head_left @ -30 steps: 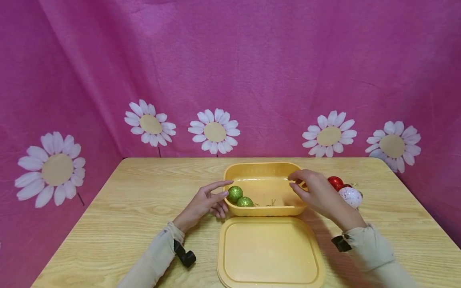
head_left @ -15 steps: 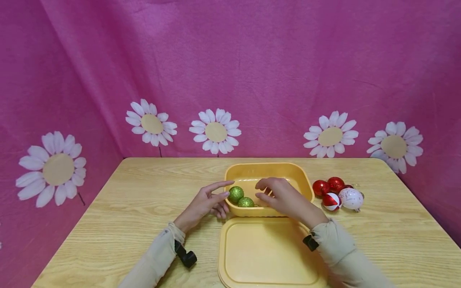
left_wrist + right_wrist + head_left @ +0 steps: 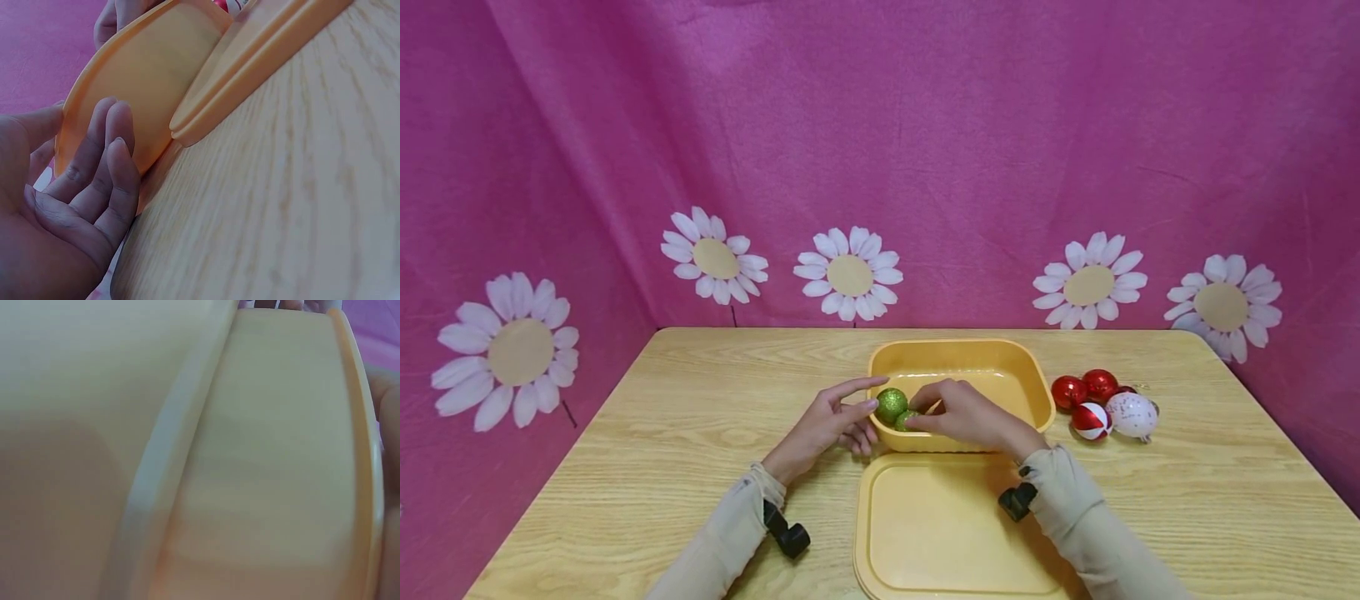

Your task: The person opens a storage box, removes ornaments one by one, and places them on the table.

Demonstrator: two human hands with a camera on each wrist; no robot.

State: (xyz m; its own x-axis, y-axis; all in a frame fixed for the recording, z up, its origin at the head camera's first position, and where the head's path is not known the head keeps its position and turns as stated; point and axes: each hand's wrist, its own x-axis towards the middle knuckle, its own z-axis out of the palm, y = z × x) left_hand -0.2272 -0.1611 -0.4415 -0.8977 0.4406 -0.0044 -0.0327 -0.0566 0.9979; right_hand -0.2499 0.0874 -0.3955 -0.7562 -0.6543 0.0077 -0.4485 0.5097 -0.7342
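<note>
Inside a yellow plastic box [image 3: 962, 358] at the table's middle, two green glitter baubles lie in the near left corner. My right hand [image 3: 966, 412] reaches into the box and pinches the nearer green bauble [image 3: 904, 419] between thumb and fingers. The other green bauble [image 3: 892, 404] sits beside it. My left hand [image 3: 820, 425] is at the box's left end, index finger and thumb at the rim. In the left wrist view its other fingers [image 3: 119, 156] lie loosely bent along the outer wall. The box hides my right fingertips in the right wrist view.
A matching yellow lid [image 3: 955, 525] lies on the wooden table in front of the box. To the box's right are several baubles: a red one [image 3: 1069, 392], a red-and-white one [image 3: 1091, 421] and a speckled white one [image 3: 1132, 414]. A pink flowered cloth [image 3: 970, 167] hangs behind.
My right hand has moved left from the box's right end to the green baubles and pinches one. The red and red-and-white baubles have come out from behind it. My left hand stays put.
</note>
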